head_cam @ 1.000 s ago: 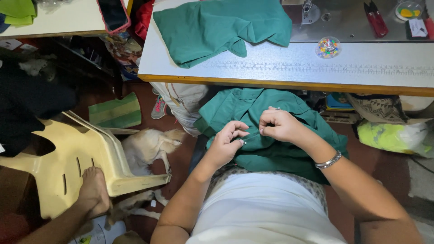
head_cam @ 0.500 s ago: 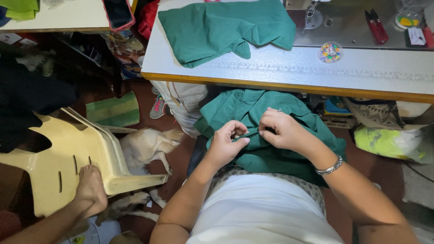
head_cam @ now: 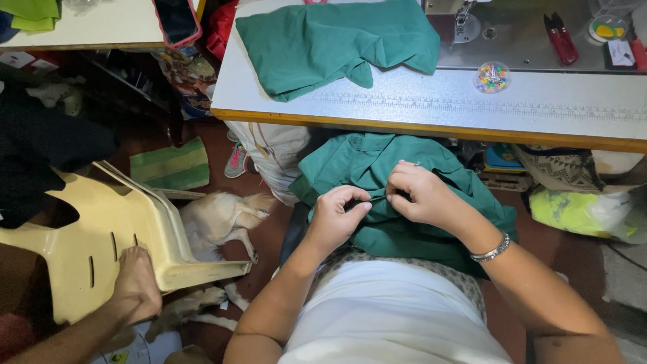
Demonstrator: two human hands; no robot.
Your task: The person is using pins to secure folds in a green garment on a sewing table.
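1. Since a second ago, the left hand (head_cam: 335,217) and right hand (head_cam: 421,194) have drawn closer, both pinching one seam of the soft, crumpled green cotton garment (head_cam: 377,168) on the lap.
2. Another folded green cloth (head_cam: 323,44) lies on the smooth grey counter (head_cam: 539,101).
3. A small round box of coloured pins (head_cam: 491,77) sits nearby.
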